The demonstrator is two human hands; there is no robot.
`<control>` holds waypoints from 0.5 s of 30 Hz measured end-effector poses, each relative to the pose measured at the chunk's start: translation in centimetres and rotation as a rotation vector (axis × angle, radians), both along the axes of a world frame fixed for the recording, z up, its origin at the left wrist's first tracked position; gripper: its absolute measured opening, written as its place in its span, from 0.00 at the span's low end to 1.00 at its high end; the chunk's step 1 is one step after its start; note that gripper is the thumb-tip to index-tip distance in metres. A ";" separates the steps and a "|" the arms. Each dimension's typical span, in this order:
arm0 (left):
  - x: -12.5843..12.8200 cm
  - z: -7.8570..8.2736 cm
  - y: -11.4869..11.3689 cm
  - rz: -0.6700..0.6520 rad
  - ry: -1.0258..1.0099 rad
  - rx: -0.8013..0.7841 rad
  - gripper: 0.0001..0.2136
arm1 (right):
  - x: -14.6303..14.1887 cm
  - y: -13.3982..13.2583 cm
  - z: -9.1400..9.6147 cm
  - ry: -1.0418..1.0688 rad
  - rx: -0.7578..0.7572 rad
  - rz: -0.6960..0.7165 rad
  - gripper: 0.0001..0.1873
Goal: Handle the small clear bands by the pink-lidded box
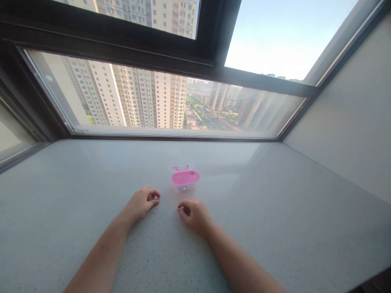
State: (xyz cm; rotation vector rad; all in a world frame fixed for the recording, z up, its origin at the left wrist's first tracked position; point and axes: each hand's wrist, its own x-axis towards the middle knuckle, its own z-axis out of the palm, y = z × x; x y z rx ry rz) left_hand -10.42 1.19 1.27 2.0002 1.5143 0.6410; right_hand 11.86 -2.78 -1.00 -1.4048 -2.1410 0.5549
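Note:
A small oval box (185,178) with a pink top and clear lower walls stands on the pale speckled sill. Behind it is a clear lid (172,167) with a pink handle (182,168). My left hand (143,202) is to the front left of the box, thumb and fingers pinched around a tiny pale or clear piece too small to name. Just under that hand a faint clear bit (155,211) lies on the surface. In front of the box my right hand (195,215) is closed, thumb against fingertips; whatever is between them cannot be made out.
The wide speckled sill (259,195) runs up to a dark-framed window (183,138), with tall buildings outside. A white wall (345,122) bounds the right side. Another dark window frame (33,106) stands at the left.

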 end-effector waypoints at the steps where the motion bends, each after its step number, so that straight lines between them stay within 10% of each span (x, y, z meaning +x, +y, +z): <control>1: 0.0 -0.1 0.1 0.004 0.009 0.009 0.09 | -0.1 -0.1 0.1 -0.004 0.015 0.014 0.08; 15: 0.1 -0.7 1.0 0.027 -0.094 0.035 0.08 | -6.3 0.2 -0.3 -0.045 0.019 0.010 0.08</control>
